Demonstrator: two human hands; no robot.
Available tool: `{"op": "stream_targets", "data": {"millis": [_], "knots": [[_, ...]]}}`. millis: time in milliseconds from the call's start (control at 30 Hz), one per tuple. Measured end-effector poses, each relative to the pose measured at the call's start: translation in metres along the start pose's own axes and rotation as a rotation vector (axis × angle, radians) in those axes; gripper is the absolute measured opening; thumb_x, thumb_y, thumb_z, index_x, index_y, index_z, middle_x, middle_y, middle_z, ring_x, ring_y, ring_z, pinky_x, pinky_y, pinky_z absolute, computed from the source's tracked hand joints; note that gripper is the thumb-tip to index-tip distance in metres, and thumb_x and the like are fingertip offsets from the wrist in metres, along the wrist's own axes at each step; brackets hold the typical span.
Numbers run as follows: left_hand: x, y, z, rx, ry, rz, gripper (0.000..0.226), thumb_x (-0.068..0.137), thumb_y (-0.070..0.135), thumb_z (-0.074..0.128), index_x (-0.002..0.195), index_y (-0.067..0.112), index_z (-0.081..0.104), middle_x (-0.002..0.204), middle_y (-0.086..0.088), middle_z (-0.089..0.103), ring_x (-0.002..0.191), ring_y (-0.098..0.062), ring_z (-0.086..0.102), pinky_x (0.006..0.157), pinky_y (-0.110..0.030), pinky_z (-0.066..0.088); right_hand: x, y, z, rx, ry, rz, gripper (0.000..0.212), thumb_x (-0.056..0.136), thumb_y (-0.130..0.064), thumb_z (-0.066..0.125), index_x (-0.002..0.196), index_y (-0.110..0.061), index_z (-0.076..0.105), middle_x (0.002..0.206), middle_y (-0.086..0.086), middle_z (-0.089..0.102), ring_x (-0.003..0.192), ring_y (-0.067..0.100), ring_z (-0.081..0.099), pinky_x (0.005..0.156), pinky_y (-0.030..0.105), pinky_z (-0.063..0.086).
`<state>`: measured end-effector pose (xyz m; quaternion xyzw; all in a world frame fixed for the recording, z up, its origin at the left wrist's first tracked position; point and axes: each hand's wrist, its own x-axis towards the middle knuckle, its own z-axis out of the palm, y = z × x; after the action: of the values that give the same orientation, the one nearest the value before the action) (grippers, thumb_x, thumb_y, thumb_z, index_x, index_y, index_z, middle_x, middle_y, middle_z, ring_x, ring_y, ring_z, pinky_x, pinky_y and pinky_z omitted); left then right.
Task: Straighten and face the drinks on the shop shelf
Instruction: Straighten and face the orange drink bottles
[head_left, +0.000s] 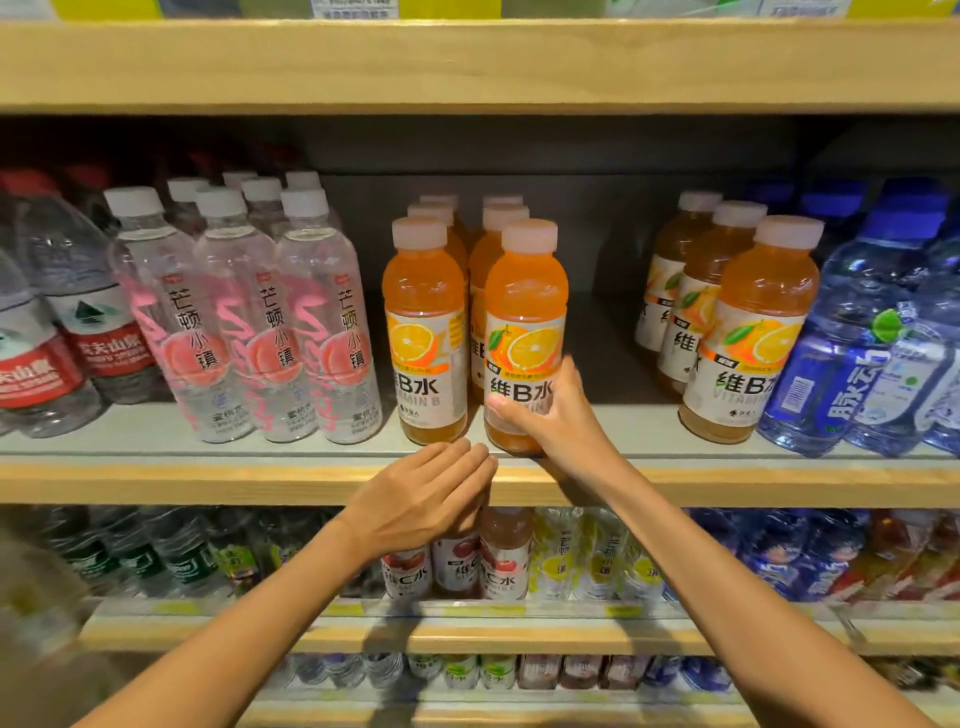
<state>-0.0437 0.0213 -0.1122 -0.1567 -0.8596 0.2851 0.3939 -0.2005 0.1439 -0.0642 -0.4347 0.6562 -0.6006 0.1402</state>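
An orange vitamin drink bottle (524, 312) stands upright at the front edge of the middle shelf (208, 480), label facing me. My right hand (550, 415) grips its lower part from the right, thumb across the label. My left hand (421, 499) hovers with relaxed fingers just below and left of it, in front of the shelf lip, holding nothing. A second orange bottle (425, 332) stands to the left, with more orange bottles in rows behind both. Another row of orange bottles (748, 332) stands further right, after a gap.
Clear peach-water bottles (260, 322) fill the left, with red-labelled water bottles (78, 332) beyond. Blue bottles (872, 332) crowd the right end. A bare stretch of shelf lies between the two orange groups. The lower shelf (467, 631) holds mixed drinks.
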Motion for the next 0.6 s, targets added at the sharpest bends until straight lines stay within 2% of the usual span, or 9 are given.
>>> {"op": "stream_targets", "data": {"millis": [100, 233, 400, 500, 600], "knots": [[0.002, 0.000, -0.003, -0.009, 0.005, 0.005, 0.041, 0.100, 0.023, 0.037, 0.109, 0.003, 0.072, 0.109, -0.014, 0.071, 0.095, -0.026, 0.070, 0.084, -0.034, 0.055, 0.002, 0.001, 0.001, 0.020, -0.025, 0.016, 0.065, 0.075, -0.037, 0.078, 0.119, -0.019, 0.033, 0.126, 0.006, 0.049, 0.116, 0.013, 0.054, 0.096, 0.035, 0.050], [0.004, 0.001, -0.004, -0.021, 0.012, -0.004, 0.042, 0.101, 0.023, 0.036, 0.108, 0.002, 0.072, 0.109, -0.014, 0.071, 0.094, -0.026, 0.070, 0.081, -0.034, 0.057, 0.006, 0.000, 0.003, 0.033, -0.039, 0.040, 0.069, 0.075, -0.035, 0.078, 0.123, -0.019, 0.031, 0.128, 0.005, 0.050, 0.116, 0.012, 0.054, 0.087, 0.023, 0.051], [0.005, 0.001, -0.003, -0.034, 0.008, -0.025, 0.039, 0.098, 0.023, 0.041, 0.109, 0.001, 0.071, 0.109, -0.015, 0.071, 0.095, -0.027, 0.070, 0.081, -0.034, 0.057, 0.008, -0.001, 0.006, -0.006, -0.027, 0.032, 0.073, 0.074, -0.036, 0.079, 0.127, -0.019, 0.032, 0.128, 0.004, 0.048, 0.116, 0.012, 0.053, 0.083, 0.019, 0.051], [0.006, 0.001, -0.004, -0.045, -0.019, -0.038, 0.038, 0.097, 0.024, 0.043, 0.109, 0.002, 0.071, 0.110, -0.015, 0.071, 0.096, -0.027, 0.070, 0.080, -0.035, 0.058, 0.005, -0.002, 0.007, -0.058, 0.010, 0.017, 0.071, 0.074, -0.040, 0.078, 0.127, -0.019, 0.035, 0.126, 0.003, 0.048, 0.116, 0.013, 0.052, 0.089, 0.024, 0.050], [0.012, 0.003, -0.007, -0.050, -0.030, -0.071, 0.034, 0.093, 0.021, 0.048, 0.106, 0.000, 0.072, 0.107, -0.017, 0.071, 0.095, -0.029, 0.070, 0.080, -0.035, 0.057, 0.000, -0.008, 0.006, -0.148, 0.052, 0.006, 0.069, 0.074, -0.046, 0.075, 0.126, -0.020, 0.038, 0.122, -0.001, 0.046, 0.112, 0.010, 0.051, 0.083, 0.018, 0.046]]}}
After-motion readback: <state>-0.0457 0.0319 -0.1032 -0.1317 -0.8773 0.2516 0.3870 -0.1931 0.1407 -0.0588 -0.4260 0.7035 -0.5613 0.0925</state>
